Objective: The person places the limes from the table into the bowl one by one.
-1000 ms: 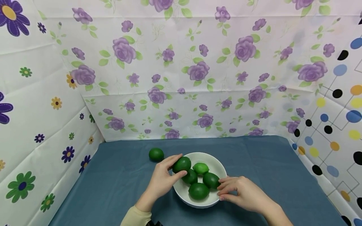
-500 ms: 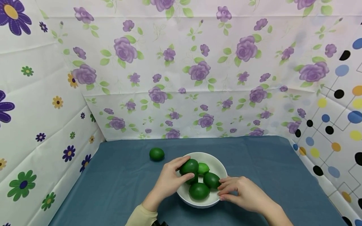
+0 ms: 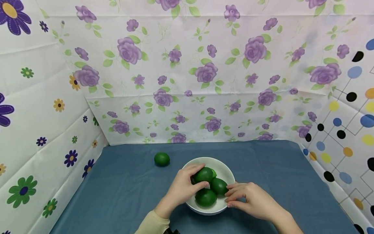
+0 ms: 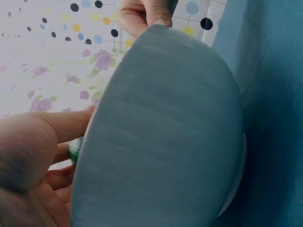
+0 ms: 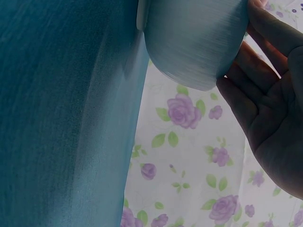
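A white bowl [image 3: 193, 164] stands on the blue cloth and holds several green limes. My left hand [image 3: 182, 187] grips a dark green lime [image 3: 203, 175] over the bowl's left side, thumb in front and fingers behind. Beneath or behind it, a brighter lime [image 3: 214, 173] is mostly hidden. Two dark limes show at the front [image 3: 205, 197] and right [image 3: 218, 186] of the bowl. My right hand [image 3: 252, 200] holds the bowl's right rim between thumb and fingers. In the left wrist view the bowl's outer wall [image 4: 161, 127] covers most of the held lime.
Another dark green lime [image 3: 162, 159] lies on the blue cloth [image 3: 117, 188], behind and left of the bowl. Printed sheets enclose the table: purple roses on the back sheet [image 3: 187, 78], daisies on the left, coloured dots on the right.
My left hand has moved rightward with its lime, from the bowl's left rim to further over the bowl, covering more of the bright lime. The right hand stays on the rim.
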Action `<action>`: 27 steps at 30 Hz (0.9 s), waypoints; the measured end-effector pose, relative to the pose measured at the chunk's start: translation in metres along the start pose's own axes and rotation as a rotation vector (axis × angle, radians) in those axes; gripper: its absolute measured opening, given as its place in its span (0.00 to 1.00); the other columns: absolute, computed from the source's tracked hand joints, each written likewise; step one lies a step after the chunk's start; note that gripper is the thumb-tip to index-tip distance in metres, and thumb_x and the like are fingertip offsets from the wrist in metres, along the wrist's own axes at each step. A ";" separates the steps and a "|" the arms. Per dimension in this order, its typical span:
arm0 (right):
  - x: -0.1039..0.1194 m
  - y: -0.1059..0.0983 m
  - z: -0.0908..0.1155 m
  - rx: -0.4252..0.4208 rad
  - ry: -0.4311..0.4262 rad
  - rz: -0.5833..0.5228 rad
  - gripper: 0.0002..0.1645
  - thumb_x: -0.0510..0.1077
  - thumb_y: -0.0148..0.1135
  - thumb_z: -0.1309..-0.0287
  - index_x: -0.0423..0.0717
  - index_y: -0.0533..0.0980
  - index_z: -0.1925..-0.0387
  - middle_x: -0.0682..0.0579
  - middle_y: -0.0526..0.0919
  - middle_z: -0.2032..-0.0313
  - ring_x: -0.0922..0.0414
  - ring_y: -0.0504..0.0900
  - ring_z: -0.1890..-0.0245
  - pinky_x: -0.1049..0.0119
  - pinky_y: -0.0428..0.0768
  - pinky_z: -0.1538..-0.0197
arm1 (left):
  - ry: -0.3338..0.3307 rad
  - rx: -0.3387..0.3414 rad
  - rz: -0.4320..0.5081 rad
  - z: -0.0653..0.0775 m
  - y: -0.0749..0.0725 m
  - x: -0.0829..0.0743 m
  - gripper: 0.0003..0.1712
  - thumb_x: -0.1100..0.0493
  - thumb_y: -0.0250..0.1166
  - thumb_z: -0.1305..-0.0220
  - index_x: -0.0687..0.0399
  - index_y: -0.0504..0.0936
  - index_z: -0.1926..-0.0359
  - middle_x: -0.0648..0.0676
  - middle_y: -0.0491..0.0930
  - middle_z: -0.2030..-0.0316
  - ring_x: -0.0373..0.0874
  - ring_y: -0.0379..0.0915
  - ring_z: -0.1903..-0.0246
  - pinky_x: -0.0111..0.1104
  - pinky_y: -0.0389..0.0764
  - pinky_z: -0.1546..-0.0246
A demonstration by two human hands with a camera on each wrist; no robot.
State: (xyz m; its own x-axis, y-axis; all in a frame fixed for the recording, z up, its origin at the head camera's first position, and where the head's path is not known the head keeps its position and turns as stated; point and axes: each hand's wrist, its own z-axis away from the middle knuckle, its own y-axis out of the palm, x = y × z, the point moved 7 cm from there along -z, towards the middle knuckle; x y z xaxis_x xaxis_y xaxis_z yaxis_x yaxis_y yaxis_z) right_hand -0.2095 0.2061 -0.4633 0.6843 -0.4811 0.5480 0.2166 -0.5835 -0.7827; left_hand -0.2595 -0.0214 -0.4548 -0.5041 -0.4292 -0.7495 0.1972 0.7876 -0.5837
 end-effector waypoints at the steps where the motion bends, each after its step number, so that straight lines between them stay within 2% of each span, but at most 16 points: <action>1: 0.000 0.000 0.000 -0.001 -0.001 0.001 0.08 0.55 0.71 0.30 0.68 0.92 0.54 0.66 0.90 0.52 0.52 0.88 0.42 0.49 0.87 0.41 | 0.000 0.003 -0.006 0.000 0.001 0.000 0.37 0.50 0.79 0.33 0.50 0.79 0.26 0.52 0.80 0.33 0.48 0.80 0.37 0.43 0.85 0.39; 11: 0.000 0.000 -0.001 0.005 0.007 -0.004 0.08 0.56 0.71 0.30 0.67 0.92 0.54 0.65 0.91 0.52 0.52 0.88 0.42 0.49 0.87 0.40 | 0.006 0.047 -0.046 0.000 0.015 -0.001 0.35 0.51 0.77 0.31 0.52 0.80 0.27 0.53 0.81 0.34 0.47 0.79 0.36 0.42 0.83 0.37; 18: 0.000 0.000 -0.001 0.017 0.016 -0.012 0.09 0.56 0.70 0.29 0.67 0.92 0.53 0.65 0.90 0.52 0.51 0.88 0.42 0.49 0.87 0.40 | 0.013 0.088 -0.125 0.001 0.022 0.001 0.36 0.48 0.76 0.30 0.52 0.78 0.26 0.51 0.81 0.34 0.45 0.79 0.37 0.40 0.84 0.38; 27: 0.001 0.000 -0.001 0.021 0.014 -0.022 0.09 0.56 0.69 0.29 0.67 0.92 0.53 0.64 0.91 0.52 0.52 0.87 0.42 0.51 0.88 0.41 | -0.012 0.065 -0.187 0.002 0.020 0.001 0.36 0.44 0.76 0.31 0.48 0.79 0.26 0.49 0.82 0.36 0.42 0.82 0.41 0.38 0.86 0.44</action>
State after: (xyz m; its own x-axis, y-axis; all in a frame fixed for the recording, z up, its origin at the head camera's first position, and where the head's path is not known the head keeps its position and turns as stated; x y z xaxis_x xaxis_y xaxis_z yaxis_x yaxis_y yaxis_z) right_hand -0.2099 0.2047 -0.4629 0.6696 -0.4769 0.5694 0.2464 -0.5805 -0.7761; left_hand -0.2540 -0.0065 -0.4679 -0.5268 -0.5708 -0.6298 0.1551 0.6639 -0.7315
